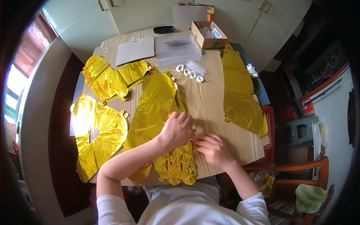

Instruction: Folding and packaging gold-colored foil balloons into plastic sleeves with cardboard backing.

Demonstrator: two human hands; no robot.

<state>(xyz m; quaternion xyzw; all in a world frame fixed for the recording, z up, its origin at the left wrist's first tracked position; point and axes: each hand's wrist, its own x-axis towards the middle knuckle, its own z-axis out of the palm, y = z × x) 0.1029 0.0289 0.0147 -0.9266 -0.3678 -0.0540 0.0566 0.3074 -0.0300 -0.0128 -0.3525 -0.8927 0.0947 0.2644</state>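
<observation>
A large gold foil balloon [152,99], flat and wrinkled, lies in front of me, its crumpled lower end [176,168] at the table's near edge. My left hand [178,129] is closed in a fist over its right side, and a bit of orange-gold foil shows beside the knuckles. Just to the right, my right hand [213,150] has its fingers bent together at the balloon's right edge, pinching the foil there. The exact spot between both hands is partly hidden by the left fist.
More flat gold foil balloons lie at the upper left [108,80], lower left [99,140] and right [243,92]. White ribbon rolls [192,74], clear tubes [195,67], plastic sheets [178,47], white card [135,50] and a cardboard box [209,42] sit farther back. A wooden chair [300,167] stands at right.
</observation>
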